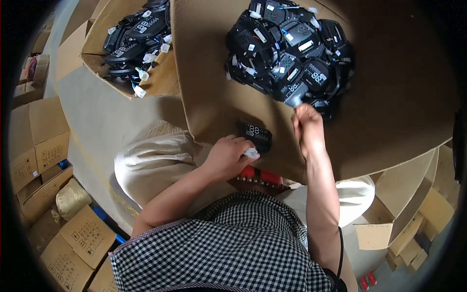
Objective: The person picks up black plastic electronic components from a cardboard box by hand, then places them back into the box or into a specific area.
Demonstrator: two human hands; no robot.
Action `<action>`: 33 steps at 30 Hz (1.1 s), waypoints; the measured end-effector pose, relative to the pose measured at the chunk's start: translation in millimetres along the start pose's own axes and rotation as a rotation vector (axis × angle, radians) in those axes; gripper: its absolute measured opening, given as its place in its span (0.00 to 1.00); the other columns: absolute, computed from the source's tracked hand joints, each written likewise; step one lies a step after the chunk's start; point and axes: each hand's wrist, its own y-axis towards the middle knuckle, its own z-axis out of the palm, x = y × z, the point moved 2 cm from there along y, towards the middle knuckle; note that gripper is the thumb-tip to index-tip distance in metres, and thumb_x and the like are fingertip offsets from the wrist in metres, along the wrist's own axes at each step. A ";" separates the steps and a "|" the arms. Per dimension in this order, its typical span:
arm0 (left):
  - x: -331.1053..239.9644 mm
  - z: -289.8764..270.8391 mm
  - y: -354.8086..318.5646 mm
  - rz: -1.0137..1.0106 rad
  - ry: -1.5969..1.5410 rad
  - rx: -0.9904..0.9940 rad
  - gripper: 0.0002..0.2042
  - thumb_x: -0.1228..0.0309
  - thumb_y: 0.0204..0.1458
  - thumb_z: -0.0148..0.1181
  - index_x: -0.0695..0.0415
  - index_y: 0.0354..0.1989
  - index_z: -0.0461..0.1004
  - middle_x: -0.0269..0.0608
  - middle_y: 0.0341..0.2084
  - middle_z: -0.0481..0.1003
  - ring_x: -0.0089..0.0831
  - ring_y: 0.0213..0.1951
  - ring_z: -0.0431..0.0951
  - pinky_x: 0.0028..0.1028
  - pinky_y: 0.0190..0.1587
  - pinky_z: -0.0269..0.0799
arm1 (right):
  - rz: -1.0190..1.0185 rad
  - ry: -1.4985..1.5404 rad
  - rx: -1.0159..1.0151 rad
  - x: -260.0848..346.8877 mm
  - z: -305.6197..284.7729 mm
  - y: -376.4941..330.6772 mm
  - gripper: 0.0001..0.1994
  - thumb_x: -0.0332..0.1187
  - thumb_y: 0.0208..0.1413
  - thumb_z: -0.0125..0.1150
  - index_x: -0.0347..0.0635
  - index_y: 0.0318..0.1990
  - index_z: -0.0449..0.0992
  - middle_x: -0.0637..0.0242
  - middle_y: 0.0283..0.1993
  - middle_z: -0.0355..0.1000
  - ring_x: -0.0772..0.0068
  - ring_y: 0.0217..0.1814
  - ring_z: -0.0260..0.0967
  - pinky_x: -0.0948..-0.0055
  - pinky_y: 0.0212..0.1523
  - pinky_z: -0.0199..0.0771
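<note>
Your left hand (226,156): white piece (251,153) pinched, beside black display (256,135). Your right hand (309,125): at module pile (296,45), grip unclear; spare connectors (255,14).

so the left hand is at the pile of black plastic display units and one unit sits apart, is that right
Wrong side: the head view shows the right hand at the pile of black plastic display units; the lone unit does sit apart.

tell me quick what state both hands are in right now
Left hand: closed on a small white piece, beside a black display unit.
Right hand: closed, at a blurred grey piece; whether it holds it cannot be told.
</note>
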 end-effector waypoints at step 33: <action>9.0 56.1 7.5 0.043 -0.253 0.480 0.23 0.59 0.57 0.51 0.53 0.60 0.63 0.47 0.54 0.68 0.41 0.57 0.68 0.31 0.57 0.63 | -0.725 -1.472 0.389 -95.6 8.6 -123.4 0.12 0.29 0.45 0.51 0.30 0.35 0.75 0.48 0.49 0.66 0.52 0.46 0.69 0.59 0.49 0.71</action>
